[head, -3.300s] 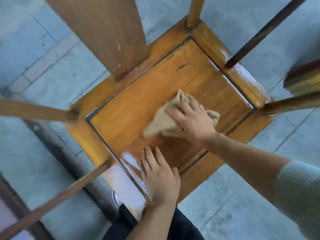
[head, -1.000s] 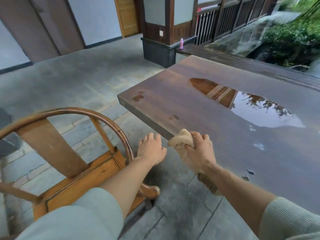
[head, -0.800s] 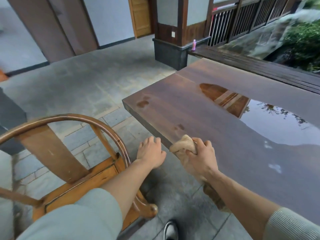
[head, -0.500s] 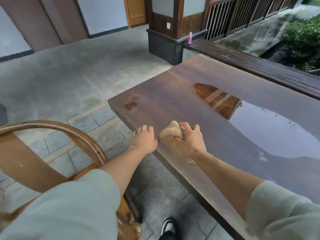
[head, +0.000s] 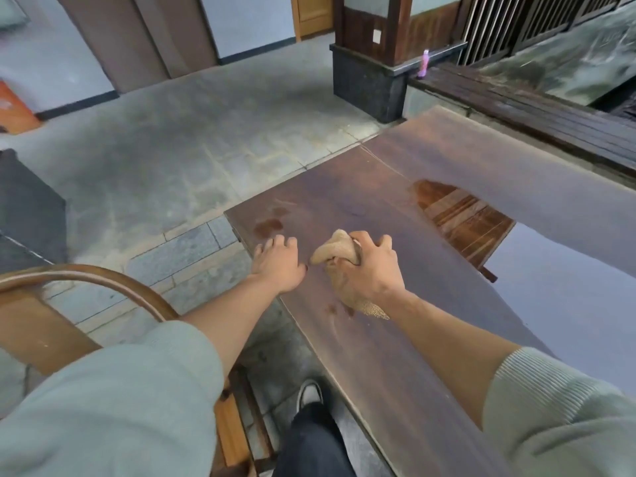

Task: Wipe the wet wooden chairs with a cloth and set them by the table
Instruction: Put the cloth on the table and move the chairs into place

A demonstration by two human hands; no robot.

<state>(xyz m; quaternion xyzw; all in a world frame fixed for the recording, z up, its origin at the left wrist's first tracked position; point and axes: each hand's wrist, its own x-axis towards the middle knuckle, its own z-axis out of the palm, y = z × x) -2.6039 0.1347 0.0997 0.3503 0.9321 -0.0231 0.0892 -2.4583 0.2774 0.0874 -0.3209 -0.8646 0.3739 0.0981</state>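
- Right hand [head: 370,270] fisted round the crumpled tan cloth [head: 335,253], resting on the dark brown wooden tabletop [head: 395,339] near its 9 o'clock edge.
- Left hand [head: 278,263] empty, fingers loosely spread, at that same edge just beside the cloth.
- Orange-brown wooden chair w/ curved back rail [head: 86,273] sits at 8 o'clock, close to the tabletop but angled.
- Step, prob.: one chair wiped & being placed; next likely needs a hand freed to square the chair in.
- Big puddle [head: 568,287] at 3 o'clock; grey stone floor [head: 172,160] open toward 11 o'clock, narrow gap by the shoe [head: 309,390].
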